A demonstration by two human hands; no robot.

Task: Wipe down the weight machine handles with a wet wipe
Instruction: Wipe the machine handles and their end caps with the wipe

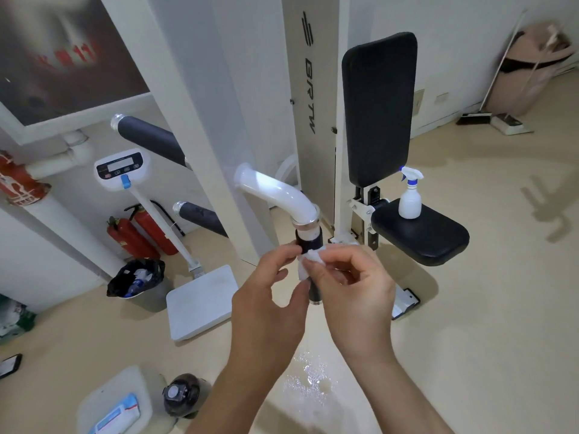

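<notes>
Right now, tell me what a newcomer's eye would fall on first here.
At centre, the left hand and right hand pinch a white wipe against the black handle hanging from the white arm. To the right, a spray bottle stands on the black seat; red fire extinguishers sit at left.

Both forearms rise from the lower edge to mid-frame, where the left hand (269,286) and right hand (357,286) (fingers curled) pinch the wet wipe (310,261).

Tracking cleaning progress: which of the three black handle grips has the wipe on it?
The upright grip under the curved white tube; left hand and right hand hold the wipe against it. The two slanted grips at left are untouched.
</notes>
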